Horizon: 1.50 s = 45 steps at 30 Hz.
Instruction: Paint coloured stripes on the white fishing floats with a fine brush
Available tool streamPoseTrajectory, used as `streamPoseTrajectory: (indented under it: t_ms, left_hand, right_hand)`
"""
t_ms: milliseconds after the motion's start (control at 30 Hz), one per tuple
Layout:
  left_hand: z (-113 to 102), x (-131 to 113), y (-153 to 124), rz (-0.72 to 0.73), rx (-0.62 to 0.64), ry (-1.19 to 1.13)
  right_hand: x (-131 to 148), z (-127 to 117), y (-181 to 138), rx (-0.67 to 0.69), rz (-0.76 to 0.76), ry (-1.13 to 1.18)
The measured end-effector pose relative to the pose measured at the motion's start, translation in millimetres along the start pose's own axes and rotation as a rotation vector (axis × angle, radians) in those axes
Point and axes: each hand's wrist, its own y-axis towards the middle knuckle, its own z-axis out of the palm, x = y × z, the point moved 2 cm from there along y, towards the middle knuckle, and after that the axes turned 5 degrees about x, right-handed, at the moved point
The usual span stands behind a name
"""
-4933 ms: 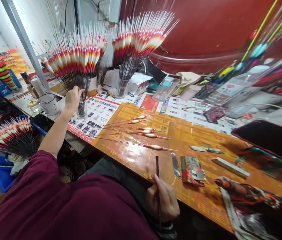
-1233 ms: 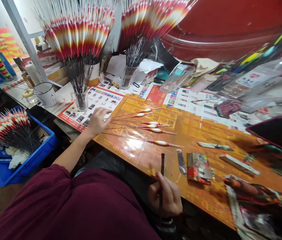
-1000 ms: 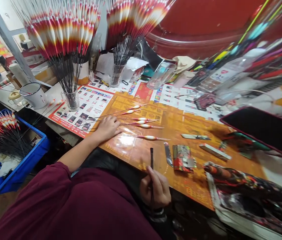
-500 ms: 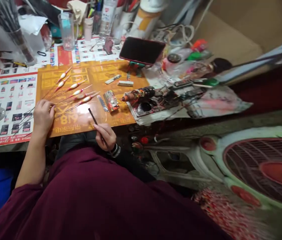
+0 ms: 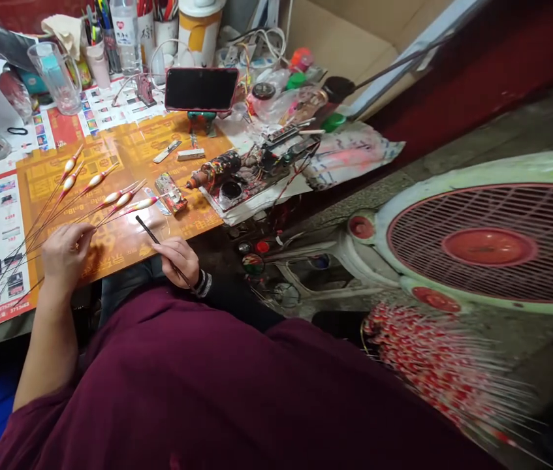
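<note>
Several fishing floats with white and red bodies and long thin dark stems lie fanned out on the orange sheet (image 5: 61,215). My left hand (image 5: 64,251) is closed in a pinch at the stem of the nearest fishing float (image 5: 140,205), whose body points right. The other floats, such as one fishing float (image 5: 96,179) further back, rest beyond my fingers. My right hand (image 5: 181,260) grips a slim dark stick (image 5: 146,228) near the table's front edge. Its blunt upper end points up and left, below the nearest float's body.
A paint-stained block (image 5: 171,192) sits right of the floats. Beyond it are a small motor-like device (image 5: 215,168) and a phone on a stand (image 5: 201,89). Cups and bottles line the back. At right are a large fan (image 5: 489,245) and a bundle of red-and-white floats (image 5: 427,359).
The view has swung right, so the table appears further left. My left fingers have drawn one float toward the right, apart from the others. My right hand still holds the dark stick.
</note>
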Motion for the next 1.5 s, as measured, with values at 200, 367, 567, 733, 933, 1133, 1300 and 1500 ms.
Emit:
streamPoseTrajectory:
  t_ms: [200, 367, 567, 733, 933, 1133, 1300, 1500]
  left_hand:
    - [2.0, -2.2, 3.7, 0.003, 0.028, 0.037]
    - [4.5, -6.4, 6.0, 0.004, 0.029, 0.076]
    - [14.9, -11.5, 10.2, 0.022, 0.031, 0.094]
    - [39.6, -16.3, 12.5, 0.036, 0.052, 0.041]
    - [54.4, -19.4, 10.6, 0.050, 0.006, 0.031]
    - [52.4, -25.7, 8.3, 0.084, -0.030, 0.007]
    - [54.0, -25.9, 6.3, 0.080, -0.022, 0.038]
    - [57.7, -24.4, 4.5, 0.082, -0.042, 0.039]
  right_hand:
    - [-0.2, 1.4, 2.8, -0.018, -0.009, -0.011]
    - [0.4, 1.4, 4.4, -0.041, -0.029, -0.003]
    - [-1.0, 2.0, 2.9, -0.009, -0.025, -0.052]
    - [1.8, -1.3, -3.6, -0.060, -0.084, -0.058]
    - [3.0, 0.2, -12.2, -0.033, -0.066, -0.138]
    - [8.4, -1.3, -10.5, -0.020, -0.090, -0.105]
    - [8.8, 1.2, -11.1, 0.030, -0.038, -0.101]
    - [12.1, 0.5, -8.7, 0.001, -0.058, -0.140]
